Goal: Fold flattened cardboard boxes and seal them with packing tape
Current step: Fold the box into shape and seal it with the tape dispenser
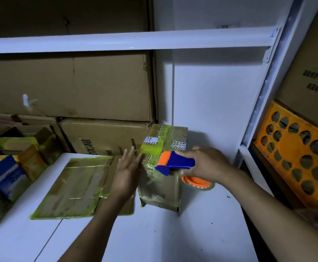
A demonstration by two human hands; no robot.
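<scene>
A folded cardboard box (pixel 163 188) wrapped in yellow-green tape stands on the white table (pixel 201 233). My right hand (pixel 205 163) grips a blue and orange tape dispenser (pixel 175 161) against the box's upper right side, its orange roll (pixel 196 181) hanging below. My left hand (pixel 127 171) lies flat with straight fingers against the box's left side. Left of the box, a flattened cardboard box (pixel 78 188) with yellow-green tape edges lies on the table.
Large cardboard cartons (pixel 69 87) are stacked on the white shelf behind. More taped boxes and a blue box (pixel 7 176) crowd the left edge. An orange perforated crate (pixel 296 156) sits in the rack at right.
</scene>
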